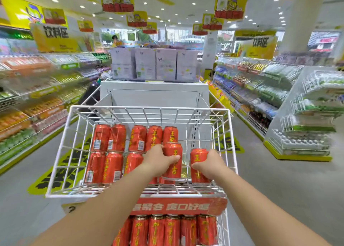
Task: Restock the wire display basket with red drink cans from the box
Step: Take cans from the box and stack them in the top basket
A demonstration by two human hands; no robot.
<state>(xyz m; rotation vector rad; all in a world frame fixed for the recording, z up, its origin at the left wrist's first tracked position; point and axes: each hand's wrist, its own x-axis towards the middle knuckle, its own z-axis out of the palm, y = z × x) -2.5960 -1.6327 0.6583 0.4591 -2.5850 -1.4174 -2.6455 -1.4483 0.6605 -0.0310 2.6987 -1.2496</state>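
A white wire display basket [61, 152] stands in front of me, with several red drink cans [111, 152] upright in two rows on its left and middle. My left hand [158, 160] grips a red can [174, 164] inside the basket, in the front row. My right hand [212, 165] grips another red can [198, 158] just to the right of it, near the basket's right wall. Both cans are upright. The box is out of sight.
Below the basket hangs a red banner [178, 205] and a lower tier with more red cans [167, 231]. A white cabinet [154, 97] topped with pale boxes stands behind. Stocked shelves line both sides of the aisle; a white rack [307, 115] is at right.
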